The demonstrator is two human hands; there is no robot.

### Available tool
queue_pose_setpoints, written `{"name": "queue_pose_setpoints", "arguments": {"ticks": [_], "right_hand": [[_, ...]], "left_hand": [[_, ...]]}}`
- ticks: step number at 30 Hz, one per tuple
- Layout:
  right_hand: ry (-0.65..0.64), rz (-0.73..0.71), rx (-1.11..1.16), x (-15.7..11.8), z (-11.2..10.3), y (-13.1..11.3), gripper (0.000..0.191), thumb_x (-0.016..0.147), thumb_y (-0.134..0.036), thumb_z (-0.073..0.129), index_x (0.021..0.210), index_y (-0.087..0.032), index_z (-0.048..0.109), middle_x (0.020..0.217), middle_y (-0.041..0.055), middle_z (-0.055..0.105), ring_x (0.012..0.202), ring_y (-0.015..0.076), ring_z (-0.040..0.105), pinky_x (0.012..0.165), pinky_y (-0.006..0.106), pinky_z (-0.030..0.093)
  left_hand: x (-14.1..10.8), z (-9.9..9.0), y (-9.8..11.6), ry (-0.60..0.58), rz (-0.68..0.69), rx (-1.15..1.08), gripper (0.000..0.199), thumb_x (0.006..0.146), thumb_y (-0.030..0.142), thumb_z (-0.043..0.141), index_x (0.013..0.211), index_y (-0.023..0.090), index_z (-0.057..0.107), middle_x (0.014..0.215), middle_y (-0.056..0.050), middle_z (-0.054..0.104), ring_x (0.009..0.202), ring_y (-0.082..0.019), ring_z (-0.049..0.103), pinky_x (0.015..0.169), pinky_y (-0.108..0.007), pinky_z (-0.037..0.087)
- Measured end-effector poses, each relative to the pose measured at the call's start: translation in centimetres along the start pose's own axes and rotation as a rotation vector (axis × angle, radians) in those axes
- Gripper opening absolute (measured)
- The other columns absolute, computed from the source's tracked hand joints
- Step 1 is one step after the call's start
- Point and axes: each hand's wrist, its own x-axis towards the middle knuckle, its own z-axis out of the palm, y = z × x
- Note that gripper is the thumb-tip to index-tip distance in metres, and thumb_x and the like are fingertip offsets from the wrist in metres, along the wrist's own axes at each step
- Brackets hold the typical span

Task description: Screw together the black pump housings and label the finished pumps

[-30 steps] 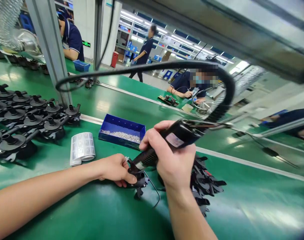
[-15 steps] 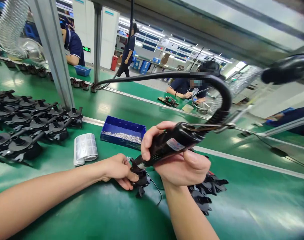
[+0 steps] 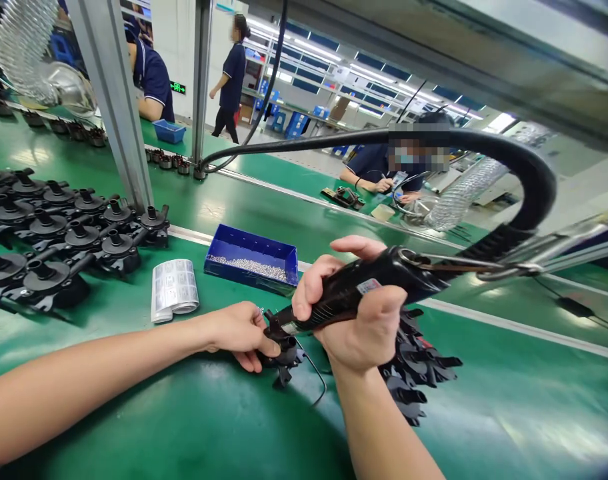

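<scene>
1. Toward the surface's left end, rows of black assemblies (image 3: pixel 79 233) looked unchanged, so nothing seemed to have joined them.
2. The label roll (image 3: pixel 175 288) and, closer to the surface's far edge, the blue tray (image 3: pixel 254 248) holding small metal pieces (image 3: pixel 257 268) lay undisturbed.
3. The left hand (image 3: pixel 241 330) pinched the black housing (image 3: pixel 287 350) between thumb and fingers, well in from the far edge. That grip had hardly altered, which suggested the piece was being kept steady.
4. The powered driver (image 3: pixel 351 293) reached the housing's upper side; the exact contact was hidden. Its body had leaned lower rightward over the last half second, the tip end staying put, so the same step was probably unfinished.
5. The right hand (image 3: pixel 359 340) curled around the driver, one finger raised off the barrel. This hold was looser than a second earlier, probably a readjustment.
6. Above, the cable (image 3: pixel 541 173) had swung into a wider loop; below it, farther assemblies (image 3: pixel 424 360) lay beyond the right wrist, seemingly untouched.
</scene>
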Motion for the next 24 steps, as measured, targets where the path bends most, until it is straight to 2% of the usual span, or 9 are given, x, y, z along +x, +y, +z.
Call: {"name": "queue_pose_setpoints", "arguments": {"ticks": [7,12,16,19,22,24], "right_hand": [[0.033,-0.013,0.04,0.6,-0.1,0.7,0.045,0.092,-0.062,0.089,0.109,-0.026,0.068,0.068,-0.0059,0.071,0.04,0.0116,0.06,0.039,0.022,0.051],[0.032,-0.055,0.039,0.5,0.4,1.0,0.044,0.091,-0.059,0.091,0.107,-0.025,0.07,0.071,-0.0046,0.072,0.042,0.011,0.06,0.039,0.023,0.049],[0.081,-0.048,0.029,0.7,0.8,0.9,0.051,0.086,-0.066,0.093,0.1,-0.025,0.067,0.065,-0.0071,0.064,0.041,0.0107,0.056,0.037,0.024,0.047],[0.071,-0.048,0.026,0.9,1.0,0.6,0.053,0.085,-0.069,0.092,0.091,-0.025,0.062,0.063,-0.0083,0.057,0.043,0.0105,0.054,0.04,0.025,0.044],[0.052,-0.075,0.005,1.1,1.2,0.3,0.055,0.086,-0.07,0.09,0.084,-0.025,0.057,0.064,-0.0074,0.055,0.05,0.0103,0.053,0.046,0.026,0.042],[0.043,-0.074,-0.005,1.2,1.2,0.2,0.057,0.086,-0.072,0.089,0.083,-0.026,0.055,0.065,-0.0073,0.053,0.052,0.0106,0.051,0.047,0.027,0.041]], "left_hand": [[-1.2,0.1,0.6,0.086,0.025,0.115,0.035,0.075,0.03,0.091,0.091,0.02,0.061,0.08,0.003,0.07,0.063,-0.018,0.074,0.058,-0.029,0.064],[-1.2,-0.3,1.4,-0.002,-0.043,0.066,0.037,0.069,0.036,0.099,0.084,0.015,0.072,0.084,-0.004,0.076,0.074,-0.02,0.077,0.07,-0.032,0.065],[-0.4,-0.7,2.2,0.006,-0.135,0.062,0.034,0.064,0.025,0.1,0.085,0.014,0.077,0.085,-0.006,0.079,0.078,-0.024,0.08,0.075,-0.037,0.066],[-0.2,-0.6,2.6,0.021,-0.17,0.064,0.03,0.065,0.017,0.097,0.087,0.014,0.076,0.085,-0.006,0.08,0.078,-0.024,0.081,0.079,-0.039,0.068],[-0.5,-0.6,2.9,0.026,-0.198,0.076,0.034,0.066,0.018,0.098,0.091,0.016,0.075,0.086,-0.003,0.079,0.078,-0.023,0.08,0.085,-0.041,0.068],[-0.9,-0.8,3.2,0.024,-0.208,0.118,0.044,0.066,0.023,0.101,0.101,0.019,0.076,0.094,-0.002,0.08,0.079,-0.022,0.079,0.087,-0.043,0.067]]}}
